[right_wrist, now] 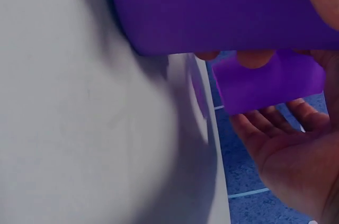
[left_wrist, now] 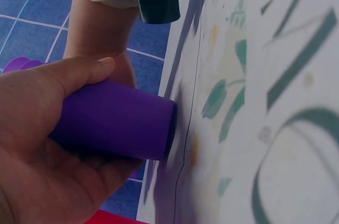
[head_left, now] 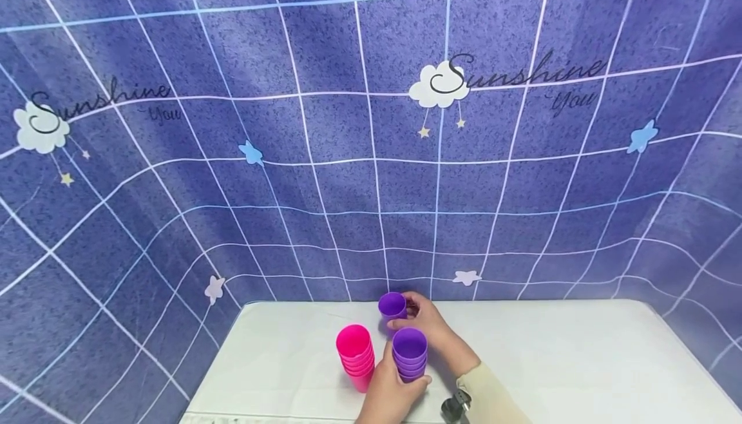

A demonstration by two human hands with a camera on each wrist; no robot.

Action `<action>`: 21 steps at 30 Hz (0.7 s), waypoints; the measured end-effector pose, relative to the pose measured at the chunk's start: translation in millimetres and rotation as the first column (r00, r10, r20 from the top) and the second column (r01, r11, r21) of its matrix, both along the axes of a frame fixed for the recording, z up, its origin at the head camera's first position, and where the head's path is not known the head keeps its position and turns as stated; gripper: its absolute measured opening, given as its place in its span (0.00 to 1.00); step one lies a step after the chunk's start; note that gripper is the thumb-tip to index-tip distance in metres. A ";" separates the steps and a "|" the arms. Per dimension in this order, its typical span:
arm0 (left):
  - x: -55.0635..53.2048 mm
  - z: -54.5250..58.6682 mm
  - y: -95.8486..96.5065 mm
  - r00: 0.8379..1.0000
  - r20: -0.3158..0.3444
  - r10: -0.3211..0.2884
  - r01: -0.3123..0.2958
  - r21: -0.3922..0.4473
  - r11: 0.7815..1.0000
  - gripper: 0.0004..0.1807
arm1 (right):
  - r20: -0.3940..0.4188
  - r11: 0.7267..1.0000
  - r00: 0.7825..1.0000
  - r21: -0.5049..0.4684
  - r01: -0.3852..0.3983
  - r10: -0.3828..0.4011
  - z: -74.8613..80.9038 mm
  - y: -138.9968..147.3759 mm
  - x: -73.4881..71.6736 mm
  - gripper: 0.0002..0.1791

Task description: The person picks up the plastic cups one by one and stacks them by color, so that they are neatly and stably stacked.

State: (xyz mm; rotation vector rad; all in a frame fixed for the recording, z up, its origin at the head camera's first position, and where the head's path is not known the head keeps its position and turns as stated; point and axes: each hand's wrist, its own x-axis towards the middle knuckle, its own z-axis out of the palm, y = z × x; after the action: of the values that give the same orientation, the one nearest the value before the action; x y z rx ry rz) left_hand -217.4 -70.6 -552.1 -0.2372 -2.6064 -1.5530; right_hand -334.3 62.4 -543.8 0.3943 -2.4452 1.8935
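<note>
My left hand (head_left: 394,388) grips a stack of nested purple cups (head_left: 409,348), standing upright on the white table. In the left wrist view the left hand (left_wrist: 47,144) has its thumb on one side of the purple stack (left_wrist: 116,118) and fingers on the other. Behind it, the right hand (head_left: 428,321) holds a single purple cup (head_left: 392,307) by its right side, thumb toward the front. The right wrist view shows the fingers of that hand (right_wrist: 291,155) against the cup (right_wrist: 270,83); the nearer purple stack (right_wrist: 212,12) hides part of it.
A stack of nested pink cups (head_left: 355,354) stands just left of the left hand. The white table (head_left: 556,359) meets a blue gridded curtain (head_left: 371,185) at its back edge and sides. A dark wrist device (head_left: 455,404) sits by the right sleeve.
</note>
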 end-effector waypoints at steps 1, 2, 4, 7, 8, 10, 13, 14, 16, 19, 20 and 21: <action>0.0 -0.2 0.1 1.000 0.000 -0.001 0.001 0.001 1.000 0.43 | -0.012 1.000 1.000 -0.007 -0.006 0.006 0.7 1.2 0.7 0.33; 0.0 -0.3 0.1 1.000 0.001 0.000 0.000 0.003 1.000 0.43 | -0.025 1.000 1.000 -0.020 -0.019 0.018 2.0 2.3 1.8 0.34; -0.1 -0.8 0.1 1.000 0.002 0.001 -0.001 -0.002 1.000 0.43 | -0.053 0.998 0.998 -0.041 -0.041 0.039 4.8 5.0 4.4 0.34; -0.8 -1.5 -0.2 1.000 0.002 0.003 -0.003 -0.006 1.000 0.43 | -0.098 0.994 0.993 -0.081 -0.078 0.070 9.5 9.9 9.2 0.35; -1.1 -1.8 -0.3 1.000 0.003 0.004 -0.004 -0.008 1.000 0.44 | -0.109 0.991 0.991 -0.094 -0.090 0.079 11.0 11.6 10.6 0.35; -1.6 -1.9 -0.4 1.000 0.001 0.005 -0.005 -0.006 1.000 0.44 | -0.132 0.990 0.988 -0.099 -0.100 0.086 12.7 15.2 12.6 0.35; -1.8 -1.6 -0.1 1.000 -0.008 0.000 -0.001 -0.006 1.000 0.45 | -0.161 0.989 0.983 -0.096 -0.110 0.094 14.4 19.9 15.0 0.35; -1.6 -1.2 0.1 1.000 -0.010 0.000 0.000 -0.003 1.000 0.44 | -0.167 0.990 0.982 -0.092 -0.108 0.092 14.6 21.2 15.3 0.35; -0.9 -0.5 0.5 1.000 -0.019 -0.002 0.002 -0.001 1.000 0.44 | -0.185 0.991 0.979 -0.083 -0.104 0.087 15.3 24.1 16.7 0.35; 0.3 0.2 1.0 1.000 -0.018 0.003 -0.002 0.006 1.000 0.44 | -0.203 0.992 0.976 -0.082 -0.092 0.074 18.9 28.0 19.7 0.35; 0.6 0.4 1.1 1.000 -0.015 0.004 -0.004 0.006 1.000 0.43 | -0.209 0.993 0.976 -0.082 -0.085 0.067 20.7 29.4 21.1 0.35; 0.9 0.7 1.1 1.000 -0.012 0.006 -0.006 0.006 1.000 0.43 | -0.206 0.994 0.977 -0.082 -0.076 0.058 22.8 30.8 22.6 0.35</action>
State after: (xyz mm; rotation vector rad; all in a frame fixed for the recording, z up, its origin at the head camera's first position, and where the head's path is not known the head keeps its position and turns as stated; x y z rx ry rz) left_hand -216.5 -69.5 -551.4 -0.2363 -2.5908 -1.5524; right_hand -311.7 93.2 -521.0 0.6395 -2.2361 1.8744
